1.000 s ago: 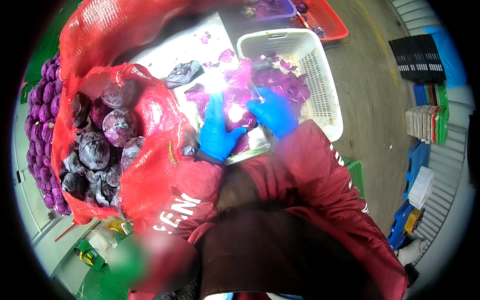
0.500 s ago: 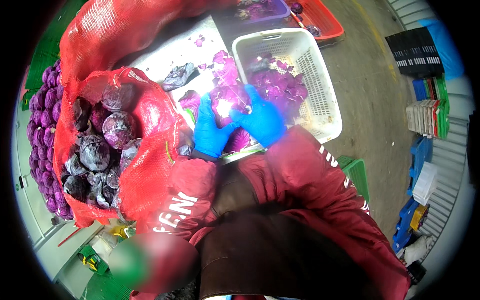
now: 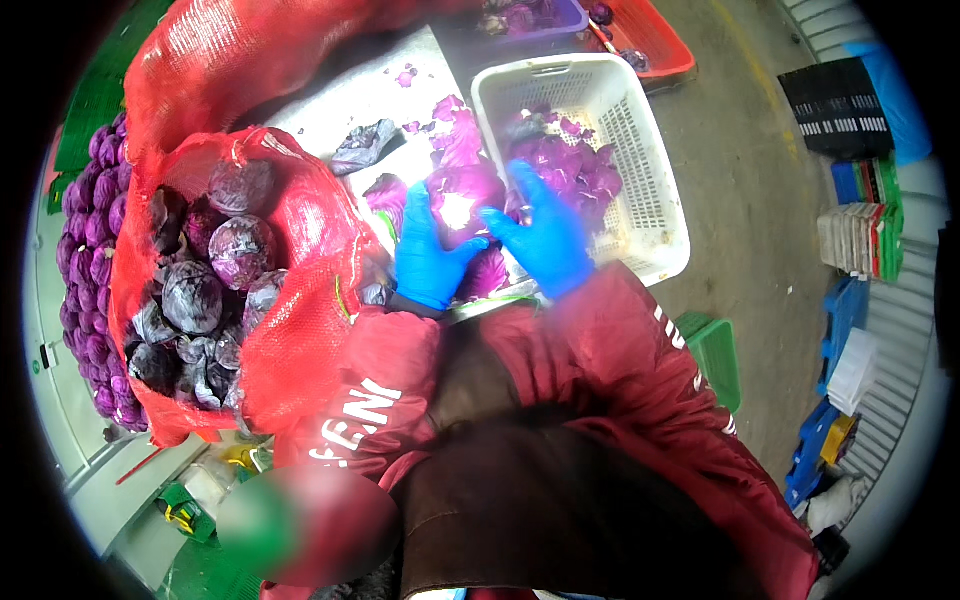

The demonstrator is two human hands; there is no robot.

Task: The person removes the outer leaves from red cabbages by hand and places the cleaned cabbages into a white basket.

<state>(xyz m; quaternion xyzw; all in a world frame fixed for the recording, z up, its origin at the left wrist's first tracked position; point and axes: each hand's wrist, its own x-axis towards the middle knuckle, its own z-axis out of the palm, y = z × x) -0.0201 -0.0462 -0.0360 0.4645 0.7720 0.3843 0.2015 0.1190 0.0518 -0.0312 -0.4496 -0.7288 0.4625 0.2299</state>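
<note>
Both gloved hands close around one red cabbage held over the steel tabletop: the left hand cups its left side with the fingers wrapped up over the head, and the right hand presses on its right side, so the grip is closed on the cabbage from both flanks. By the look of the loose purple leaves lying about, the step in hand seems to be stripping the outer leaves from this head; the next move would call for one hand to keep the head steady while the other catches a leaf edge and peels it away. Just right of the grip, touching the right hand's far side, stands a white slotted basket with a heap of purple leaves and trimmings in its near half. Left of the grip, a red net sack lies open and holds many dark, unstripped cabbage heads. Further left, beyond the sack, another pile of purple heads shows along the edge. Beyond the grip, at the far end, a purple tray and a red crate hold more purple scraps, though what exactly is too small to tell
</note>
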